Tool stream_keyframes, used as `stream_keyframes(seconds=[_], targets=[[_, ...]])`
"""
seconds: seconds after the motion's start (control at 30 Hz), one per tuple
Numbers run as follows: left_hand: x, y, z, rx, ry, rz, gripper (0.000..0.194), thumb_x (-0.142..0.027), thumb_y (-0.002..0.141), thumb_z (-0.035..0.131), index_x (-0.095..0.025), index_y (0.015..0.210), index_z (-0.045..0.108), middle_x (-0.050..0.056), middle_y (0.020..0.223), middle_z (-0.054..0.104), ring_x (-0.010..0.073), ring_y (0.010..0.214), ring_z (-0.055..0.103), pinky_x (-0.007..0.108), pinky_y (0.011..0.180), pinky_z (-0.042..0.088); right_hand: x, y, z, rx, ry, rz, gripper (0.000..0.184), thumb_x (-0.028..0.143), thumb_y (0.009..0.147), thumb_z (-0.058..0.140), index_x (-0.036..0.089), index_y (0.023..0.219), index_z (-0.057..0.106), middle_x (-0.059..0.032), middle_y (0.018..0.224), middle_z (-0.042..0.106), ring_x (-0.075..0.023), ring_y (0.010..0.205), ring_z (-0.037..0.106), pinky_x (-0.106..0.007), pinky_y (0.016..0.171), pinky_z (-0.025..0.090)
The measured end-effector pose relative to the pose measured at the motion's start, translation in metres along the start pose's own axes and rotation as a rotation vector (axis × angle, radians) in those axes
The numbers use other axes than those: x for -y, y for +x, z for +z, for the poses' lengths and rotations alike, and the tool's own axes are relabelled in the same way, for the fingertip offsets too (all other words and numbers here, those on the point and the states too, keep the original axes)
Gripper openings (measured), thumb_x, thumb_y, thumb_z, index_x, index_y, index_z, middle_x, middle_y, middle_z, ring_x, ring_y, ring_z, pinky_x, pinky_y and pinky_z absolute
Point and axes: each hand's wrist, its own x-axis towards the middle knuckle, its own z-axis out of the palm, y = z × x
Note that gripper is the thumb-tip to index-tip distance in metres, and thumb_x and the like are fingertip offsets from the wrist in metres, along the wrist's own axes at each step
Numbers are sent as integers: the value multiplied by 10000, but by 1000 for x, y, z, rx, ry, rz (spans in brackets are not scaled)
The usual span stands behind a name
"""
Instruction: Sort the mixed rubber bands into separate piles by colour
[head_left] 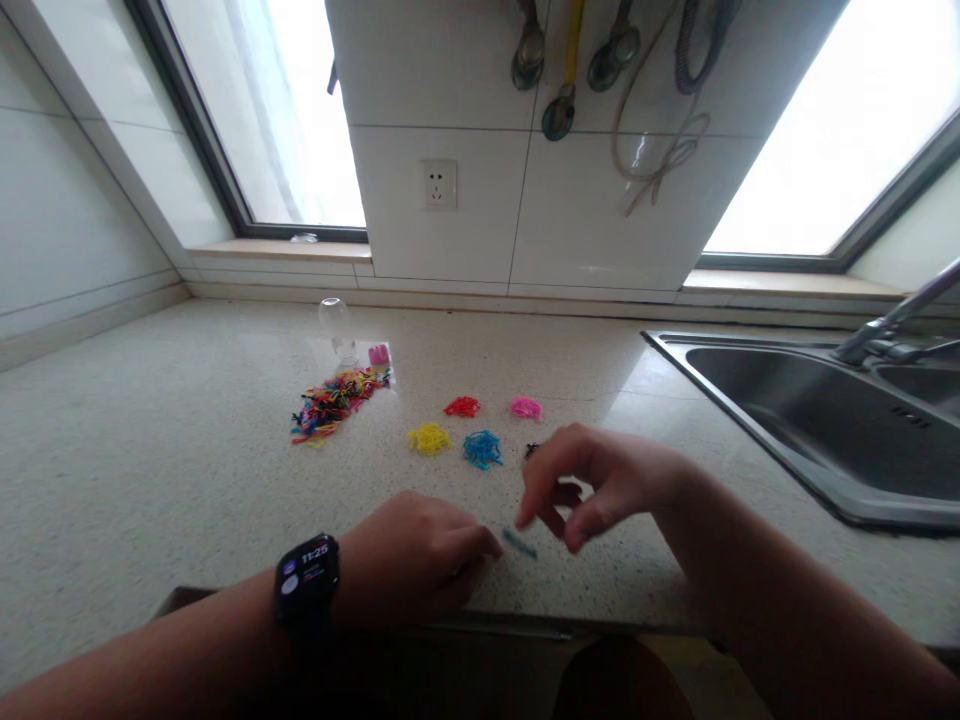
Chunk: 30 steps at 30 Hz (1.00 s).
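Note:
On the counter's near edge, my left hand [420, 548] has its fingers curled and pressed together; anything in them is hidden. My right hand [607, 482] hovers just to its right, thumb and fingers bent but apart, with nothing visible between them. Between the two hands lies a small blurred grey-blue strip [520, 543], close to both sets of fingertips. Beyond are small piles of thin rubber bands: yellow [429, 439], blue [482, 449], red [462, 406] and pink [526, 408]. A black pile [532, 450] is partly covered by my right hand.
A larger mixed-colour heap of bands [337, 405] lies at the left, with a clear bottle [337, 330] and pink cap [379, 355] behind it. The steel sink [750, 440] and faucet [892, 325] are at the right. A tiled wall [450, 240] bounds the back.

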Motion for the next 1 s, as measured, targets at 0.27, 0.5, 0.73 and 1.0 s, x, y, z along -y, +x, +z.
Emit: stream_keyframes(seconds=[0.27,0.5,0.73,1.0], targets=[[-2,1,-6,28,22,-17,268,-214,919,499,-238,1140,650,9,881,722,176,716,677,275,583,433,-5,-3,-4,-293,-92,150,286,413,913,620,148,946,725,-8,711,596,-92,591,490,-216,507,402],[2,0,-4,-10,48,23,263,-241,913,528,-230,1146,649,23,890,724,172,738,675,276,616,458,-23,1,-4,-365,-382,279,306,439,923,570,170,926,717,-20,714,624,-110,591,531,-236,528,424],[4,-2,-1,-41,91,46,254,-267,919,527,-235,1139,650,10,836,705,161,699,649,275,571,428,-36,-6,-26,-393,-847,297,303,425,939,515,205,902,721,-37,764,675,-141,652,572,-275,625,418],[8,-5,1,-41,140,80,238,-301,925,528,-233,1127,632,-5,842,697,156,716,640,294,554,404,-54,-21,-49,-390,-879,424,375,486,944,472,203,937,719,-40,770,683,-158,659,583,-288,631,415]])
